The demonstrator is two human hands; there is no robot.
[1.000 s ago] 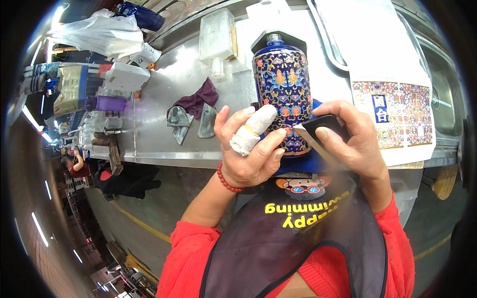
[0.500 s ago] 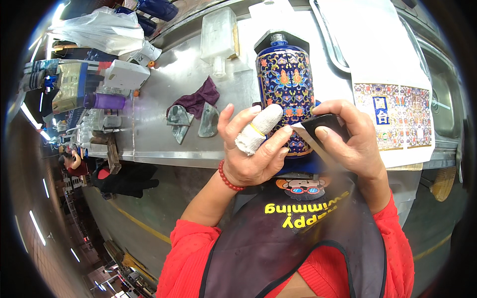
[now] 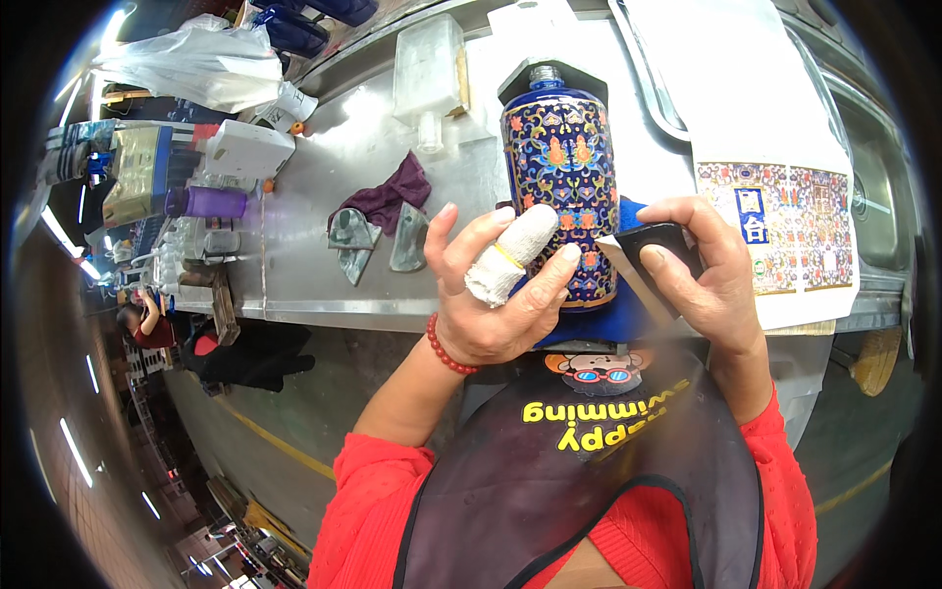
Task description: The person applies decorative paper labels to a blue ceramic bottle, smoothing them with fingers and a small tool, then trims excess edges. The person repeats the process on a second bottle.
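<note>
A tall dark blue vase with orange and gold flower patterns stands upright on a blue pad at the near edge of a steel table. My left hand rests against the vase's lower left side, one finger wrapped in white bandage, a red bead bracelet at the wrist. My right hand holds a small dark block-shaped tool against the vase's lower right side.
A purple rag and two grey curved shards lie left of the vase. A clear plastic bottle lies behind. A printed colourful sheet sits on the right. Boxes and bags crowd the far left; another person is low left.
The view has shifted slightly; the vase and both hands keep the same grip, with small movement of the right hand's tool along the vase's lower side.
</note>
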